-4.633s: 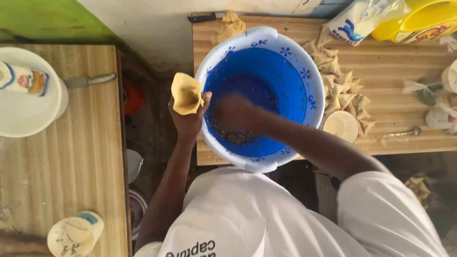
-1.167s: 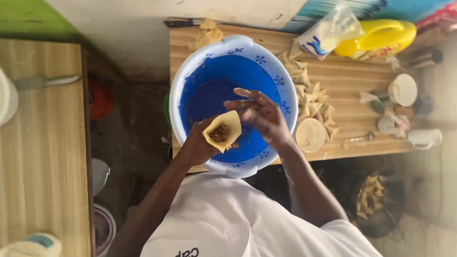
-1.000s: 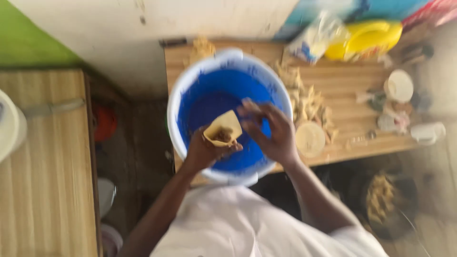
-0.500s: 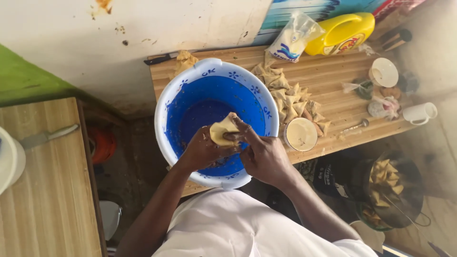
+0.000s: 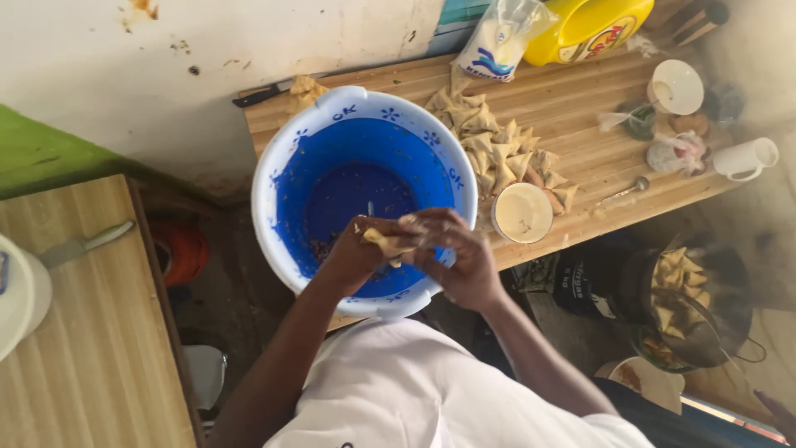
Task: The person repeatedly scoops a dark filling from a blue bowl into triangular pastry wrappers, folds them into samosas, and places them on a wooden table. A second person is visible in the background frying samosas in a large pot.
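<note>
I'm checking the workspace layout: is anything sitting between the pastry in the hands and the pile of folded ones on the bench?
Yes. The pastry is held over the blue basin, whose rim and a small cream bowl lie between it and the folded pile.

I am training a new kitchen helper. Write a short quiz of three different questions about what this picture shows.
1. True or false: both hands, the left hand and the right hand, hold the pastry piece above the blue basin.
2. Where does the pile of folded triangle pastries lie?
A. inside the basin
B. on the wooden bench, beside the basin
C. on the floor
3. Fill in: the small white bowl stands between the basin and the metal ______.

Key
1. True
2. B
3. spoon
</note>
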